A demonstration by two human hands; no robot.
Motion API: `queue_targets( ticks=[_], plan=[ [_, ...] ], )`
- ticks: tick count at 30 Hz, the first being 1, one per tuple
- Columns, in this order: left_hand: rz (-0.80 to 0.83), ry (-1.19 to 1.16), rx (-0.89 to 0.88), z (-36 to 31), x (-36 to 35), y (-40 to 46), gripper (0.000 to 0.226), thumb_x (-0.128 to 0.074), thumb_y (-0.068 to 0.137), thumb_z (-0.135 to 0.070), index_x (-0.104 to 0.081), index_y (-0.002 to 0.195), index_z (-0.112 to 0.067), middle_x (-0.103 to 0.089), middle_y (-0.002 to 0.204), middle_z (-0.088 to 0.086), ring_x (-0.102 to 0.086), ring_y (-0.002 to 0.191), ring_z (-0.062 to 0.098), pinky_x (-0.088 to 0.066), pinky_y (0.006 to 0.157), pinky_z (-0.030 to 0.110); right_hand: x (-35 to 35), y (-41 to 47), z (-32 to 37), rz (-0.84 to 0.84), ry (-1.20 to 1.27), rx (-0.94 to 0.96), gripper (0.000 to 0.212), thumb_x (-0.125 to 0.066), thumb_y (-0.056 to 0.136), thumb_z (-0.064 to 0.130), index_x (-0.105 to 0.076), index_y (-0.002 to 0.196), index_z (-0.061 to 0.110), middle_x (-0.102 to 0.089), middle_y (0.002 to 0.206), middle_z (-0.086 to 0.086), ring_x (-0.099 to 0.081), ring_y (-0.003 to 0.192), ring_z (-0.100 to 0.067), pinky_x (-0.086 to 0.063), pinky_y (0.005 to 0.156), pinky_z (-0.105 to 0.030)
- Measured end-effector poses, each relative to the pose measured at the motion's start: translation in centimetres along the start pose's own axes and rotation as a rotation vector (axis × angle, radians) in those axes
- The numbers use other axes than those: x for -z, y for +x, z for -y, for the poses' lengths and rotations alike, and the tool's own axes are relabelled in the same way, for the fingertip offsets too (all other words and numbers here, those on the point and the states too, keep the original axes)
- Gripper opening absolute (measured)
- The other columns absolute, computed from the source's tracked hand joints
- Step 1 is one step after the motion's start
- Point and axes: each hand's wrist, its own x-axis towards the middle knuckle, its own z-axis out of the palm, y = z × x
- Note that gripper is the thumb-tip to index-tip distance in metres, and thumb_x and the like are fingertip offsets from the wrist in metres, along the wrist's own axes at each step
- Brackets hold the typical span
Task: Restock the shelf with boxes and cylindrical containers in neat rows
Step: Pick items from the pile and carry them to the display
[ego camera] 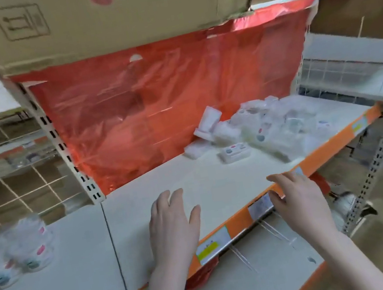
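Observation:
A white shelf [206, 177] with an orange front edge runs across the middle. At its back right lies a loose heap of small clear plastic boxes [266, 127]; one box with a label [235, 153] sits apart in front of the heap. On the neighbouring shelf at the left stand several clear cylindrical containers [28, 245], blurred. My left hand [173, 226] hovers flat over the shelf's front, fingers straight, holding nothing. My right hand [299, 202] is at the orange edge, fingers relaxed, empty.
A red plastic sheet [153, 105] covers the shelf's back. A large cardboard box [98, 16] sits on top above. A lower shelf [256, 268] juts out beneath my hands. Price labels [212, 245] line the orange edge. Slotted metal uprights [379, 154] stand at the right.

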Motion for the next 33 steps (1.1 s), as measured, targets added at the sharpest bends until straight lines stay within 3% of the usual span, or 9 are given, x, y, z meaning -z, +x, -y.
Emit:
queue_targets(
  ticks=[11,18,25,33],
  plan=[
    [0.037,-0.044,-0.041,-7.4,-6.6,10.1,0.052,-0.049,0.093,-0.041,-0.038,0.141,-0.021,-0.036,0.144,0.000,-0.028,0.134,0.016,-0.028,0.105,0.028,-3.0,8.0,-9.3,0.013,-0.010,-0.045,0.034,-0.078,0.065,0.002,-0.067,0.098,0.005,-0.064,0.090,-0.015,-0.059,0.078,-0.039,-0.050,0.063,-0.044],
    [0.009,-0.004,0.034,-10.0,-9.5,12.6,0.053,-0.051,0.092,-0.041,-0.040,0.140,-0.021,-0.036,0.144,-0.002,-0.029,0.134,0.016,-0.027,0.105,0.026,-4.6,12.4,-13.6,0.068,0.078,-0.025,0.035,-0.073,0.075,0.007,-0.065,0.109,0.004,-0.063,0.102,-0.017,-0.057,0.093,-0.040,-0.049,0.078,-0.049],
    [0.009,0.036,0.121,-13.2,-12.8,14.0,0.055,-0.055,0.090,-0.042,-0.041,0.139,-0.020,-0.036,0.146,-0.003,-0.027,0.136,0.015,-0.023,0.108,0.025,-6.5,18.0,-18.0,0.268,0.176,0.307,0.054,-0.075,0.062,-0.004,-0.063,0.114,0.007,-0.061,0.114,-0.017,-0.060,0.101,-0.036,-0.049,0.083,-0.044],
    [0.144,0.135,0.093,-14.3,-14.9,17.1,0.070,-0.059,0.086,-0.047,-0.029,0.145,-0.024,-0.025,0.154,-0.006,-0.015,0.143,0.013,-0.012,0.112,0.024,-8.4,21.2,-19.6,0.383,0.245,0.437,0.063,-0.073,0.053,-0.009,-0.065,0.112,0.008,-0.062,0.115,-0.015,-0.060,0.105,-0.033,-0.048,0.086,-0.042]
  ],
)
